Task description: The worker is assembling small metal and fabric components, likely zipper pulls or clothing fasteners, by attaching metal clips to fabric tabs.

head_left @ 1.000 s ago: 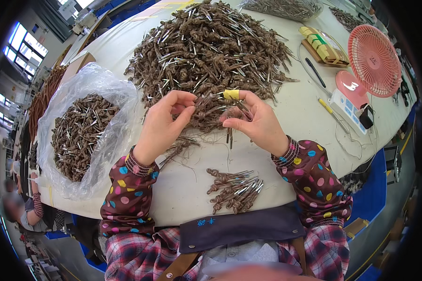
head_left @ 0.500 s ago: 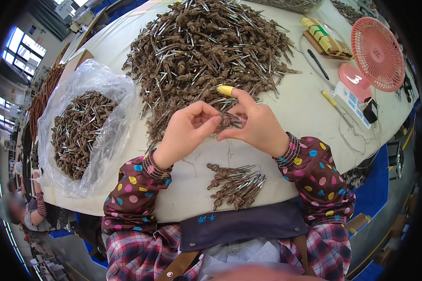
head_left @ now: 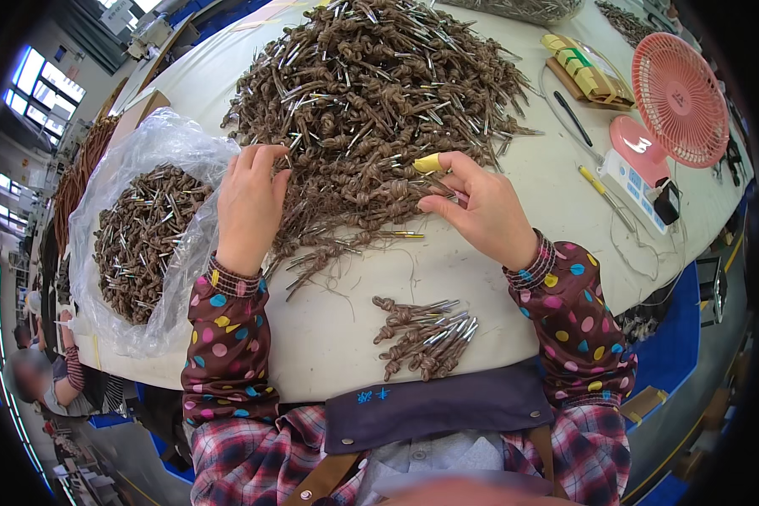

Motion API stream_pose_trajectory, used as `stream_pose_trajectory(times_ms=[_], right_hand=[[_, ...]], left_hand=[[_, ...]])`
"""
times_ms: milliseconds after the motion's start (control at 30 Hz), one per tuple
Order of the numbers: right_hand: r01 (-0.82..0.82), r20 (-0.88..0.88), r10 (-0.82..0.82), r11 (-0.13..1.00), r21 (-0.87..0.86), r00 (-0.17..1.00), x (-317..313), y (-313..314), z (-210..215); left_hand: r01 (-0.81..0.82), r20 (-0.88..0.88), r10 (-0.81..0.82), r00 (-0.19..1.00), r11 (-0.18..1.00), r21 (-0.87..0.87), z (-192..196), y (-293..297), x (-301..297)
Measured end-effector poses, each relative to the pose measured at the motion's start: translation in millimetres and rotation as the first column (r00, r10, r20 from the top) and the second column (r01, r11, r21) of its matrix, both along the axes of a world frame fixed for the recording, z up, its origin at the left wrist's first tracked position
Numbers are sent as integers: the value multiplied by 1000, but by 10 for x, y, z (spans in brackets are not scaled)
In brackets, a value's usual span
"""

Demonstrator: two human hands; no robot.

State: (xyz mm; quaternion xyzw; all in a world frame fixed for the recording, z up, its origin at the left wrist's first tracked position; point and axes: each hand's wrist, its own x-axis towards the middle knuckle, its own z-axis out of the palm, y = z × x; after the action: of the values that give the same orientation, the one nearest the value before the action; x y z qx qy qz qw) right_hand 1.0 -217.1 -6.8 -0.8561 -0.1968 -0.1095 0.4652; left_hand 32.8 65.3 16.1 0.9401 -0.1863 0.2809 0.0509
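Note:
A big heap of brown knotted cords with metal tips [head_left: 371,93] fills the far middle of the table. At its left edge, beside the plastic bag, is my left hand [head_left: 253,207], fingers bent and thumb apart, with nothing visible in it. My right hand [head_left: 485,211], a yellow finger cover [head_left: 427,164] on one finger, hovers at the heap's near right side. Its curled fingers and thumb close on a knotted cord [head_left: 460,199], mostly hidden by them. Nearer me lies a small group of knotted cords [head_left: 426,337], tips pointing right.
A clear plastic bag [head_left: 215,244] with more knotted cords stands on the left. To the right are a pink fan [head_left: 679,97], a white power strip [head_left: 632,190], a yellow pen [head_left: 605,196], a black pen [head_left: 572,116] and a yellow-wrapped bundle [head_left: 590,72]. Another person [head_left: 67,379] sits far left.
My hands were together over the near edge of the heap, handling a knotted cord. Now they are apart: the left has moved left and away from me, the right slightly right.

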Motion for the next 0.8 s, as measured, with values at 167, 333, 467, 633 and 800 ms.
stream_pose_trajectory(times_ms=[167, 333, 467, 633, 800], right_hand=[[7, 27, -6, 998, -69, 1000, -16, 33, -2], [-14, -69, 15, 1000, 12, 997, -24, 90, -25], [-5, -32, 5, 1000, -2, 999, -51, 114, -20], [1, 24, -2, 1000, 9, 1000, -58, 122, -47], [16, 131, -11, 999, -39, 991, -77, 120, -98]], left_hand=[[264, -205, -349, 915, 898, -351, 176, -489, -326], [-95, -451, -665, 595, 500, -861, -60, -605, -342], [-331, -375, -783, 496, 229, -915, -123, -633, -295], [-269, -341, -778, 527, 228, -936, -184, -611, -290], [-56, -404, -586, 702, 521, -852, -114, -653, -338]])
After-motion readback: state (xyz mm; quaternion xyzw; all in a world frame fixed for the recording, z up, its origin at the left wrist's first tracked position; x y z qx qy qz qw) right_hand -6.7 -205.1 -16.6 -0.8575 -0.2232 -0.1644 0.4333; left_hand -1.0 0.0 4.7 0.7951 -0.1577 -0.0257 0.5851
